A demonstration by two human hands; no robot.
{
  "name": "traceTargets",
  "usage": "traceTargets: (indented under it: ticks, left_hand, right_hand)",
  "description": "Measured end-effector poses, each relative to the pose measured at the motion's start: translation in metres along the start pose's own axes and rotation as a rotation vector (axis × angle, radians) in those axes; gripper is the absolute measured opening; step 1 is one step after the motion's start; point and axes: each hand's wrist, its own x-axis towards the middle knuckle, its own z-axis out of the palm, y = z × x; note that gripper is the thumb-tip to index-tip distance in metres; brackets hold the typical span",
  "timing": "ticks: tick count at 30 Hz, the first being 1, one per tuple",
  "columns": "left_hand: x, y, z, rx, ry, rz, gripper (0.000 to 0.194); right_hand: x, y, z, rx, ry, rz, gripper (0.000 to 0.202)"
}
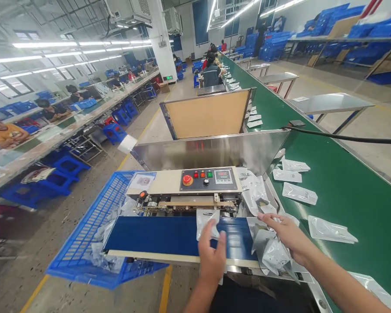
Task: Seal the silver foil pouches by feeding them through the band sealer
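A silvery-white pouch (206, 217) stands with its top edge at the band sealer (182, 180), over the blue conveyor belt (156, 234). My left hand (212, 256) is at the lower end of this pouch, thumb and fingers apart and slightly curled. To the right, my right hand (285, 234) reaches over a heap of pouches (273, 254) at the belt's end. Its thumb and fingertips close on the edge of one pouch (254, 198), next to more pouches beside the sealer. The fingers' undersides are hidden.
A blue basket (81, 234) with several pouches stands left of the belt. On the right runs a green conveyor (339, 191) carrying scattered pouches. A metal panel (202, 152) rises behind the sealer. A black cable (345, 135) crosses the green conveyor. Other people sit farther off.
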Motion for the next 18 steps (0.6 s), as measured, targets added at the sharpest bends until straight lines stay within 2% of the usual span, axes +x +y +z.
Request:
traceTargets:
  ticks: [2, 3, 4, 6, 8, 11, 13, 16, 18]
  left_hand:
    - [-0.008, 0.01, 0.023, -0.063, -0.269, 0.027, 0.054]
    - [-0.009, 0.015, 0.035, -0.097, -0.362, 0.032, 0.051]
    - [-0.009, 0.019, 0.046, -0.128, -0.408, 0.027, 0.049]
    - [-0.003, 0.025, 0.063, -0.157, -0.38, -0.011, 0.055]
    - [0.006, 0.026, 0.069, -0.162, -0.302, -0.062, 0.064]
    - [0.016, 0.021, 0.07, -0.179, -0.292, -0.115, 0.066]
    - [0.02, 0.012, 0.073, -0.188, -0.287, -0.142, 0.061]
    - [0.026, -0.004, 0.086, -0.25, -0.179, -0.306, 0.054]
    - [0.032, -0.015, 0.096, -0.315, -0.113, -0.427, 0.051]
  right_hand:
    - [-0.01, -0.005, 0.013, 0.12, -0.078, 0.05, 0.057]
    - [-0.015, -0.008, 0.018, 0.194, -0.113, 0.086, 0.059]
    - [-0.018, -0.011, 0.021, 0.264, -0.132, 0.118, 0.063]
    - [-0.022, -0.016, 0.022, 0.341, -0.095, 0.123, 0.073]
    - [-0.024, -0.018, 0.015, 0.279, -0.018, 0.033, 0.074]
    - [-0.022, -0.009, 0.0, 0.009, 0.002, -0.165, 0.057]
    - [-0.016, 0.001, -0.008, -0.114, 0.002, -0.233, 0.051]
    - [-0.002, 0.013, -0.014, -0.182, 0.074, -0.141, 0.047]
    - [0.009, 0.012, -0.013, -0.195, 0.091, -0.044, 0.04]
